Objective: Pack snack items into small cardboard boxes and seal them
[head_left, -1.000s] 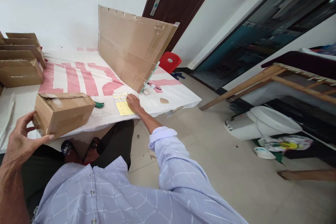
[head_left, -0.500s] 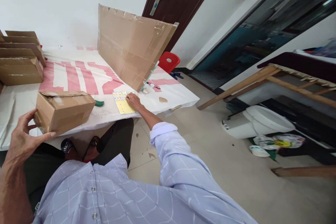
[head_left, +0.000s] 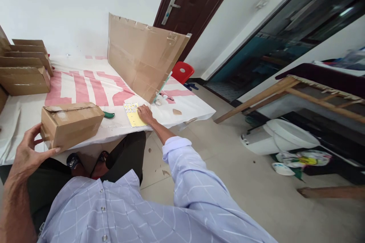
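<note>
A small brown cardboard box (head_left: 72,122) lies on the white and pink table cover (head_left: 85,87) near the front edge. My left hand (head_left: 28,152) grips its near left end, thumb under, fingers spread over the side. My right hand (head_left: 145,114) is stretched out to the right, fingertips pressing on a yellow sheet (head_left: 133,114) with rows of small labels. A green-handled tool (head_left: 108,114) lies between box and sheet.
A large cardboard sheet (head_left: 142,59) stands upright behind the yellow sheet. Several flat boxes (head_left: 24,70) are stacked at the far left. A red stool (head_left: 182,71), a dark door (head_left: 194,3), a wooden frame (head_left: 288,91) and a white tub (head_left: 282,136) lie to the right.
The view has shifted slightly. Both hands keep their places, left on the box end, right on the yellow sheet.
</note>
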{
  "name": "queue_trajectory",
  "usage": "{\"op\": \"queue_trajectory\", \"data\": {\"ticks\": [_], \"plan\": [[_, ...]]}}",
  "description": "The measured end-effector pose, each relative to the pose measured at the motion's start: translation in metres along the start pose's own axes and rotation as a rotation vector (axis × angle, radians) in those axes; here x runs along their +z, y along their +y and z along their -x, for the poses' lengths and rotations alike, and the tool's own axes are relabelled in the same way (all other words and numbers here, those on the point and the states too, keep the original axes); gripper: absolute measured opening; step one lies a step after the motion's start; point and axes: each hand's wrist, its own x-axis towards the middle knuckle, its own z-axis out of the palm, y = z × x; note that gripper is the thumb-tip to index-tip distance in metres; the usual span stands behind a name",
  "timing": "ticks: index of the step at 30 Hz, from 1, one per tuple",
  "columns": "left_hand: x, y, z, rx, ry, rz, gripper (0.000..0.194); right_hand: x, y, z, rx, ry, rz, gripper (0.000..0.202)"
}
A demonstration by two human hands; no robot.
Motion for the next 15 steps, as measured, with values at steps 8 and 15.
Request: {"op": "queue_trajectory", "data": {"ticks": [8,15], "plan": [[-0.006,-0.021,0.006,-0.108,-0.049,0.188,0.116,0.003,0.001,0.010,0.022,0.078,-0.023,0.033],[-0.003,-0.024,0.009,-0.108,-0.037,0.228,0.115,-0.001,-0.009,0.004,0.023,0.047,-0.033,0.041]]}}
